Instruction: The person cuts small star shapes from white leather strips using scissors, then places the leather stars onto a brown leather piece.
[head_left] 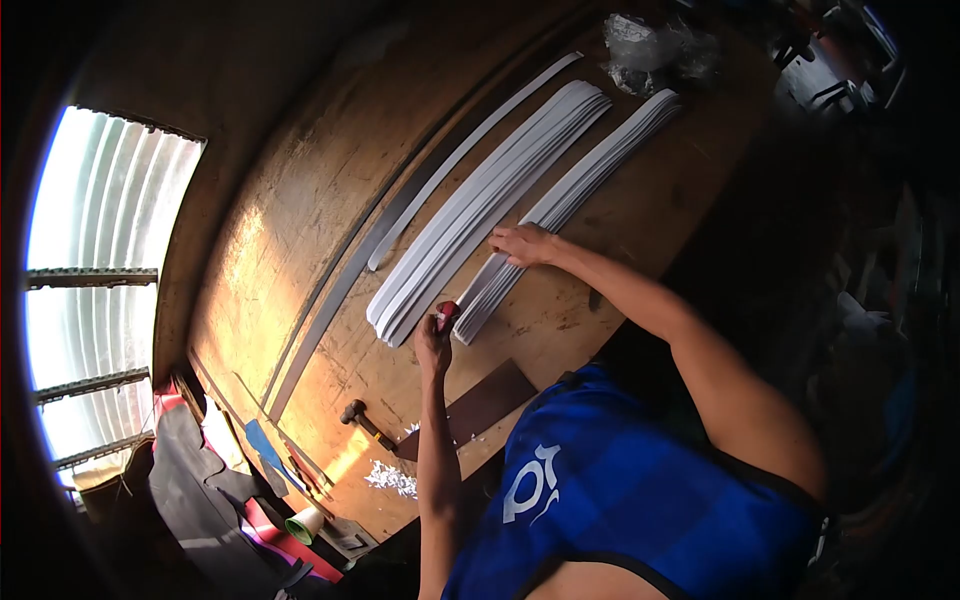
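My left hand [432, 345] is closed around a small red object [447, 314], whose kind I cannot make out, close to the near end of the narrower stack of long white strips [490, 296]. Partway along that same stack, my right hand [522, 246] has its fingers curled onto the strips at their left edge. A wider bundle of white strips [480, 205] lies parallel, just to the left. Beyond it, a single white strip [450, 168] rests apart.
A long grey metal bar [330, 305] runs along the wooden table [290, 210]. Near me are a hammer [366, 424], a dark flat plate [490, 402] and white scraps [390, 478]. Clear plastic wrap [650, 55] sits at the far end. Grey and red sheets [195, 490] hang lower left.
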